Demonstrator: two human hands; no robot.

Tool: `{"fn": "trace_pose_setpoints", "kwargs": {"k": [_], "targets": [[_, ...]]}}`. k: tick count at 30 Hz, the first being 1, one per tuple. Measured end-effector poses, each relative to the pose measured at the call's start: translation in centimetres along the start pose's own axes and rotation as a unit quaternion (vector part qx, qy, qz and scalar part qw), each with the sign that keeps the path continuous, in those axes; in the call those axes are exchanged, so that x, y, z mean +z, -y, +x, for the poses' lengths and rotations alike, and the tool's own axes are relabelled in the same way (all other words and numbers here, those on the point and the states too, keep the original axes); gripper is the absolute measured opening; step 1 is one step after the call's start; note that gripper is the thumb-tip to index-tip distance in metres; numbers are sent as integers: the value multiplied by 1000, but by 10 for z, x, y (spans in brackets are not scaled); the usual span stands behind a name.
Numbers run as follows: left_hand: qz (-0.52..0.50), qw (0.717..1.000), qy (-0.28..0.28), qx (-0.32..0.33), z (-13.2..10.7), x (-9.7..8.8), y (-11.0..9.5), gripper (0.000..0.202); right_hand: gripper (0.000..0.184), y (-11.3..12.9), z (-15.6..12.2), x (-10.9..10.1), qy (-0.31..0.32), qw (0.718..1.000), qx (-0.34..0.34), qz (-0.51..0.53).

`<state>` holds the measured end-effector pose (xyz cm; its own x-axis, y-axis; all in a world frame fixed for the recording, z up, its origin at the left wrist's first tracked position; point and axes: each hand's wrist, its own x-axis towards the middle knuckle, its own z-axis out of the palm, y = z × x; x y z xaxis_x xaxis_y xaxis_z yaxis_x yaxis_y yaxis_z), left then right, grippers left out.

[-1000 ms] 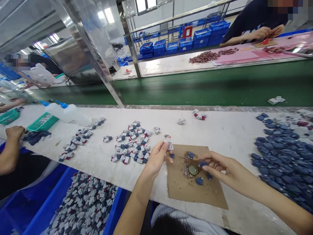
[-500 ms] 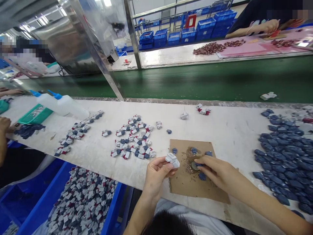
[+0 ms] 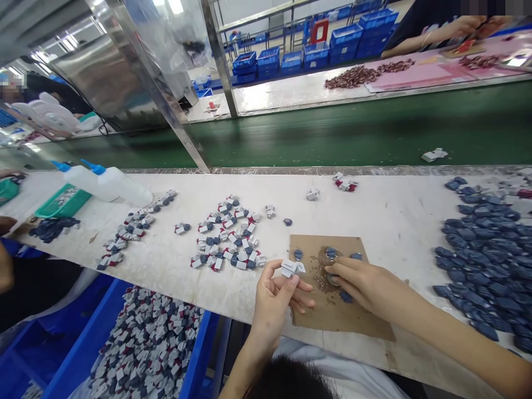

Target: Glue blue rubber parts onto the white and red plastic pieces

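Near the front edge of the desk (image 3: 407,221), our left hand (image 3: 272,296) pinches a white piece (image 3: 292,268) between thumb and forefinger, beside the left edge of the cardboard (image 3: 328,316); its other fingers fan out loosely. Our right hand (image 3: 368,282) reaches over the cardboard with its fingertips drawn close together; we cannot tell whether they grip anything, since the fingers cover the spot beneath them. Four blue pieces (image 3: 298,254) show around it, one partly tucked under the hand. Between the cardboard and the pile of blue parts (image 3: 477,260), we see a wide stretch of desk; on the left, the cluster of mixed pieces (image 3: 228,238) sits just beside our left hand. Past the far edge runs the green belt (image 3: 332,141). Below the near edge, the blue bin (image 3: 201,349) is cut off by the bottom of our view. The blue pile runs off the right side, a co-worker's arm (image 3: 5,269) is blurred and cropped at the left, and the green basket (image 3: 77,206) holds bits too small for us to make out.
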<state>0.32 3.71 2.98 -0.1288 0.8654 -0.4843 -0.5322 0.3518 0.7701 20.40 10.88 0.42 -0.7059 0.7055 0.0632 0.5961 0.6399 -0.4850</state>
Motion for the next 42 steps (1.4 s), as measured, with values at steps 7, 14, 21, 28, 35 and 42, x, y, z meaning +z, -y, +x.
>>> {"fn": "trace_pose_setpoints", "kwargs": {"k": [7,14,21,28,35,42], "targets": [[-106,988,111,-13,-2,-1,-2,39,28,21,-2,-34,-100,975,97,174],[-98,995,29,-20,-3,10,-1,52,41,47,-2,-47,-167,932,156,282],[-135,990,-23,-28,0,11,12,40,34,43,-4,-47,-193,891,203,358],[-209,976,-52,-19,8,19,15,39,37,46,-1,-54,-233,856,253,386],[187,867,-51,460,16,0,31,18,36,52,-4,-54,-239,849,251,400],[57,948,90,299,4,6,34,14,34,62,-7,-48,-192,859,217,422]]}}
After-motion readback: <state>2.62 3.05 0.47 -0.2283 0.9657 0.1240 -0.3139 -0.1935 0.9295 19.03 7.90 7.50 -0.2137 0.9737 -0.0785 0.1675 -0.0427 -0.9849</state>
